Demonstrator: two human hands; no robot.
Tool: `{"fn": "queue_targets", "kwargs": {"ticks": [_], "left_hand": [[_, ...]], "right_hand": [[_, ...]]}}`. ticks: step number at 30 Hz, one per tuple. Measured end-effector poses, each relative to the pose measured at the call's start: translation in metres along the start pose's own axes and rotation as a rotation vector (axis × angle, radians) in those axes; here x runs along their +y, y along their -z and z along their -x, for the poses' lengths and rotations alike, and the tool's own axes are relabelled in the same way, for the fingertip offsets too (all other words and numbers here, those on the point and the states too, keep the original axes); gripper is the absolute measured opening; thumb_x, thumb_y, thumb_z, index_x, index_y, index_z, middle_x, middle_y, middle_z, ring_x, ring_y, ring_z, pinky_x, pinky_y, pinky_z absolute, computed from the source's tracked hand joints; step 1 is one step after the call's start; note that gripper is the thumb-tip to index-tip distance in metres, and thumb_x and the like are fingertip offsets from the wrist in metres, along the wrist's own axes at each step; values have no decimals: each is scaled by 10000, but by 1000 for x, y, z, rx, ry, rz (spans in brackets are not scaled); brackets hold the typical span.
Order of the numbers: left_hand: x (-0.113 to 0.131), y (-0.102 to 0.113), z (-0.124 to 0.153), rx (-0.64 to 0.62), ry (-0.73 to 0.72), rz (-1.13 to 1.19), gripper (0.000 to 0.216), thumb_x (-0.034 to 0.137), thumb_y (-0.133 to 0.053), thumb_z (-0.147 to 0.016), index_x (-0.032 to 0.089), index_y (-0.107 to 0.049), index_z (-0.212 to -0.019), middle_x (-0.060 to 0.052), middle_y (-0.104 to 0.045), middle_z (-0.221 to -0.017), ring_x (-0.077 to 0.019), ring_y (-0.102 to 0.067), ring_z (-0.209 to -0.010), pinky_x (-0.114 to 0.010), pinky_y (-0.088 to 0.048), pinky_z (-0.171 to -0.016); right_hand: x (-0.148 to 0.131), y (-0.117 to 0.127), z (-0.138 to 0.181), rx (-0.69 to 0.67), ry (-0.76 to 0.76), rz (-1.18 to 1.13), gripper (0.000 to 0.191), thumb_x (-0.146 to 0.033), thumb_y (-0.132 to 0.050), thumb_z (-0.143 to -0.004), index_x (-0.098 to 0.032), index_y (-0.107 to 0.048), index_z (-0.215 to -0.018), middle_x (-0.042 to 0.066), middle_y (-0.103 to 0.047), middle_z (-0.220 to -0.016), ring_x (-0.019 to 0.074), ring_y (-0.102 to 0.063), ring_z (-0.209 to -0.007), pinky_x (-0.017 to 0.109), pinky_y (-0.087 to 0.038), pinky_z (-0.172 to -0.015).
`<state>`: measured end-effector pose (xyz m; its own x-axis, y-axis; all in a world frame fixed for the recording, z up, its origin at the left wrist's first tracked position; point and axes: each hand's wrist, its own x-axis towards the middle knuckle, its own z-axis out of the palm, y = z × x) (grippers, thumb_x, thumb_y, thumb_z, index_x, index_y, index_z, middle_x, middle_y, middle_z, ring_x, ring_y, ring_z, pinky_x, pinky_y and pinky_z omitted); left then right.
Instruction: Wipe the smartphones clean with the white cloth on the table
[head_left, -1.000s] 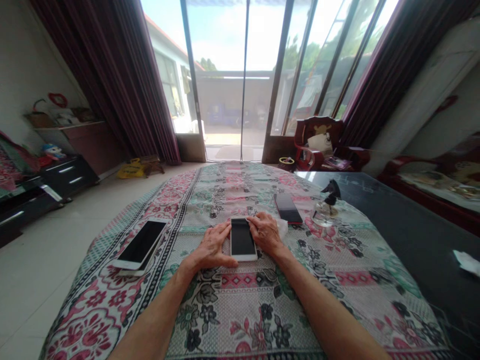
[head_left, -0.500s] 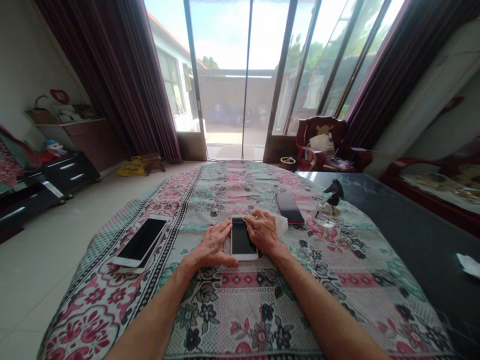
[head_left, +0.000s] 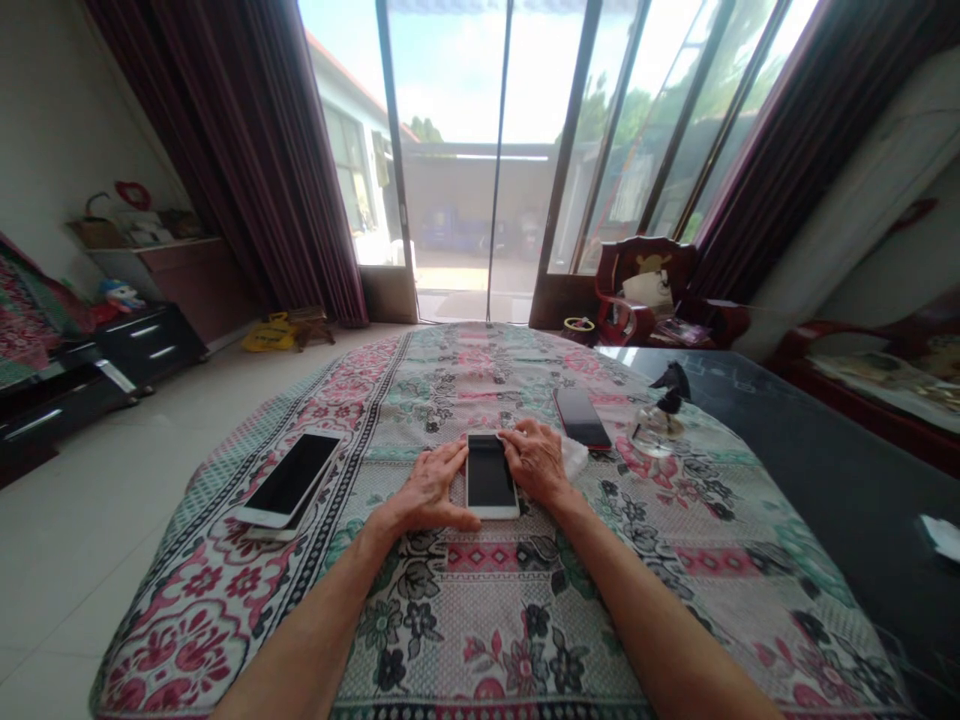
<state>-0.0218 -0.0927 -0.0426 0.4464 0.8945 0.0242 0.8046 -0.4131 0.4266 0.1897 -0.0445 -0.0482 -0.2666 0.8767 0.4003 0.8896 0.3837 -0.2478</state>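
White phone (head_left: 492,480): apparently underway; my left hand (head_left: 433,490) lies spread, my right hand (head_left: 537,463) curls, hold unclear. Stacked phones (head_left: 292,480): I cannot tell whether done

centre phone (head_left: 492,485) on my feed: white rim, black screen. crumpled sheet (head_left: 576,458): white. upper phone of left pair (head_left: 292,478): same white and black. right phone (head_left: 582,420): dark face, red edge. tablecloth (head_left: 525,645): pink, green, black flowers on pale ground, diamonds along pink band. i see purple curtain (head_left: 217,160), clear bottle (head_left: 649,436), black spray head (head_left: 671,384).
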Motion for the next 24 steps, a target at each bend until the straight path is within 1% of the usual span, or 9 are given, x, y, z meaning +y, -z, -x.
{"fn": "queue_targets", "kwargs": {"ticks": [3, 5, 9, 13, 16, 19, 24], "left_hand": [[1, 1, 0, -6, 9, 1, 1098, 634, -725, -591, 174, -272, -1479, -135, -255, -1554, -324, -219, -1425, -466, -158, -1154], [2, 2, 0, -12, 18, -4, 1100, 636, -723, -591, 159, -278, -1477, -142, -254, -1553, -323, -216, -1426, -460, -155, -1155], [2, 2, 1, -27, 22, -5, 1109, 648, -714, -591, 159, -268, -1481, -138, -242, -1558, -311, -205, -1431, -447, -145, -1159], [1, 2, 1, -39, 34, 4, 1120, 660, -705, -598, 158, -248, -1488, -144, -226, -1562, -310, -187, -1437, -456, -130, -1162], [1, 2, 1, -42, 36, 8, 1129, 658, -712, -593, 159, -242, -1490, -152, -217, -1563, -321, -177, -1438, -471, -121, -1163], [3, 3, 1, -32, 26, 7, 1114, 637, -724, -592, 170, -252, -1487, -143, -221, -1564, -322, -182, -1436, -469, -128, -1162], [5, 5, 2, -29, 15, 9, 1098, 613, -734, -595, 169, -262, -1482, -139, -234, -1560, -302, -202, -1432, -459, -147, -1157]], "right_hand": [[1, -4, -2, -4, 3, 30, 299, -318, -440, -939, -324, -668, -1132, 48, -592, -1099, 217, -476, -991, 349, -268, -860], [0, -5, -5, -17, 22, 37, 299, -316, -439, -937, -326, -668, -1128, 47, -587, -1109, 214, -476, -992, 349, -265, -864], [-6, -2, -14, -42, 129, 43, 261, -289, -471, -915, -308, -696, -1044, 38, -584, -1117, 214, -462, -1006, 358, -248, -885], [-19, 0, -20, -75, 257, 49, 257, -290, -454, -924, -285, -703, -990, 48, -578, -1104, 217, -442, -1010, 375, -226, -907], [-26, 0, -21, -94, 296, 45, 272, -293, -437, -934, -290, -701, -997, 51, -578, -1090, 214, -442, -1008, 382, -218, -916], [-26, -1, -22, -94, 272, 34, 282, -283, -434, -931, -303, -705, -1008, 48, -583, -1090, 212, -451, -997, 378, -224, -908], [-13, 3, -22, -68, 137, 45, 264, -241, -485, -883, -271, -728, -981, 57, -603, -1053, 219, -466, -996, 369, -233, -913]]}}
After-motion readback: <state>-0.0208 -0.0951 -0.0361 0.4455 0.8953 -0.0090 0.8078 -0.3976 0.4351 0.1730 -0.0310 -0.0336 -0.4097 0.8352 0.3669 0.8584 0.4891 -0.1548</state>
